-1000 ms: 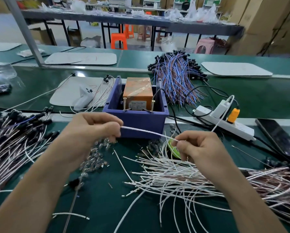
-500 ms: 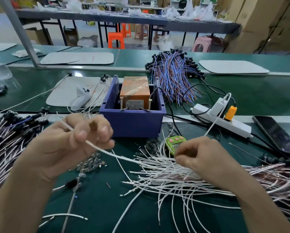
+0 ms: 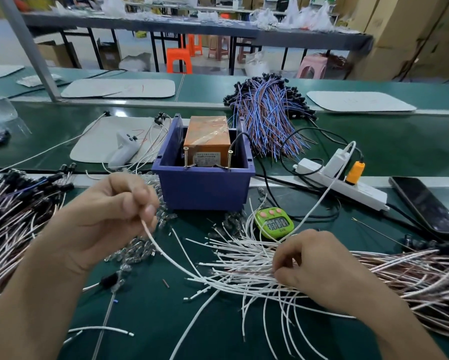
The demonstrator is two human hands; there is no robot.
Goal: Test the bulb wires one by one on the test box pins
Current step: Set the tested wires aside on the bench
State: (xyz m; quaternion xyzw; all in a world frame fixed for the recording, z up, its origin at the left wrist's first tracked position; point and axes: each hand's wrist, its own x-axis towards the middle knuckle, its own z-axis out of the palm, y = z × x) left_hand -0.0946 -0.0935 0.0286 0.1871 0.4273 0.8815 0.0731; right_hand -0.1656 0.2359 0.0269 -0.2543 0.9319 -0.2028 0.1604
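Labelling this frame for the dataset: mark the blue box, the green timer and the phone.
blue box [image 3: 205, 190], head view, on its front wall.
green timer [image 3: 277, 224], head view, on its display.
phone [image 3: 426, 206], head view, on its dark screen.

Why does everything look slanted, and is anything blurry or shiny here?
Head view: the wide lens slants the bench rail and leans the metal post; fingertips of the left hand, pinching a white wire, are motion-smeared; the cardboard boxes look soft; tape on the orange box glints; the timer digits are sharp.

Grip of the right hand hidden among the white wires, perhaps on one; box label illegible.
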